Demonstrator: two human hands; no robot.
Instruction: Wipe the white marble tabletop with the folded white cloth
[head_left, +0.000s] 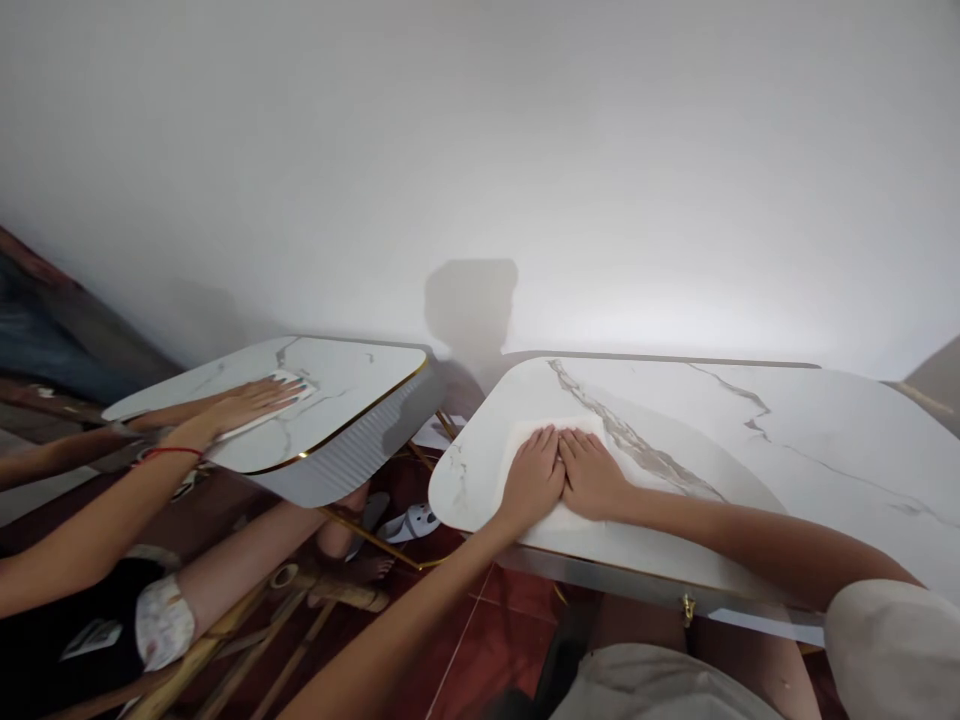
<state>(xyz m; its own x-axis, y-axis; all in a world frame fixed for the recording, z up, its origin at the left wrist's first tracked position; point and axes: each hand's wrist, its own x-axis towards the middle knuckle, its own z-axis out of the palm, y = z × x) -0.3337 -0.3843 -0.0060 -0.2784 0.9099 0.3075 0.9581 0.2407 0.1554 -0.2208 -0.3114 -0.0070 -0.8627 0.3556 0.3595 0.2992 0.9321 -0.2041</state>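
My left hand and my right hand lie flat side by side, fingers stretched out, on a white cloth or paper spread on a white marble-look table. Both palms press down on it, and the thumbs touch each other. Neither hand holds anything.
To the left stands a second marble-look table with a gold rim. Another person's hand, a red band on its wrist, rests flat on a white sheet there. Bamboo poles lie on the red floor between the tables. A white wall rises behind.
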